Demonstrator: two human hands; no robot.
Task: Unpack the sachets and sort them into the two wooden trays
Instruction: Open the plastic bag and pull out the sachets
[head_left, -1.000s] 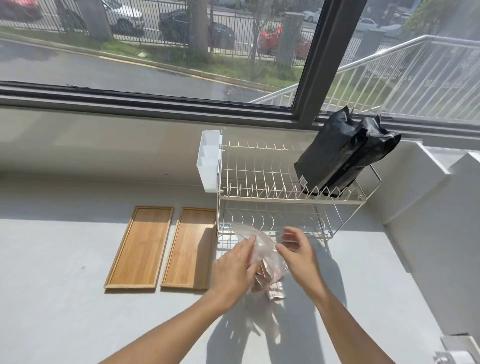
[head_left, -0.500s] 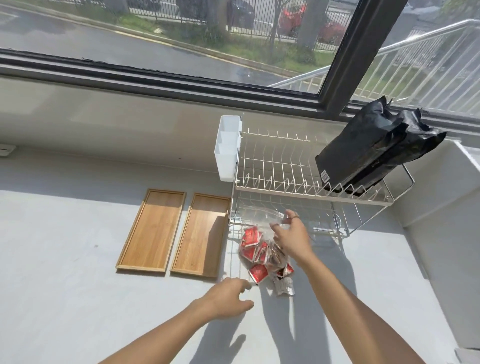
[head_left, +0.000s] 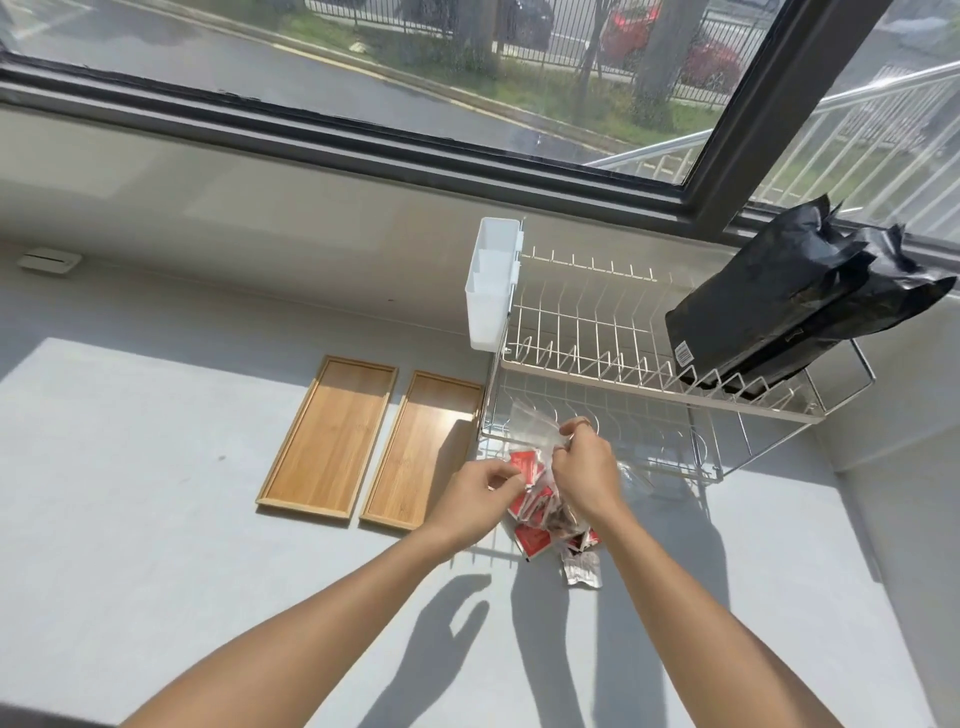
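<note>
A clear plastic bag (head_left: 535, 428) with several red sachets (head_left: 535, 540) inside hangs just above the grey counter in front of the dish rack. My right hand (head_left: 584, 470) pinches the bag's top edge and holds it up. My left hand (head_left: 475, 499) grips the bag's left side by a red sachet. A silver sachet (head_left: 582, 569) shows at the bag's bottom. Two wooden trays lie side by side to the left, the left tray (head_left: 327, 436) and the right tray (head_left: 421, 449), both with nothing in them.
A white two-tier wire dish rack (head_left: 623, 364) stands behind the bag, with a white plastic caddy (head_left: 491, 291) on its left end and black foil bags (head_left: 800, 301) on its top tier. A window ledge runs along the back. A wall rises at the right.
My left hand rose from the counter and took hold of the bag's left side. My right hand still holds the bag's top. The view shifted down and left.
</note>
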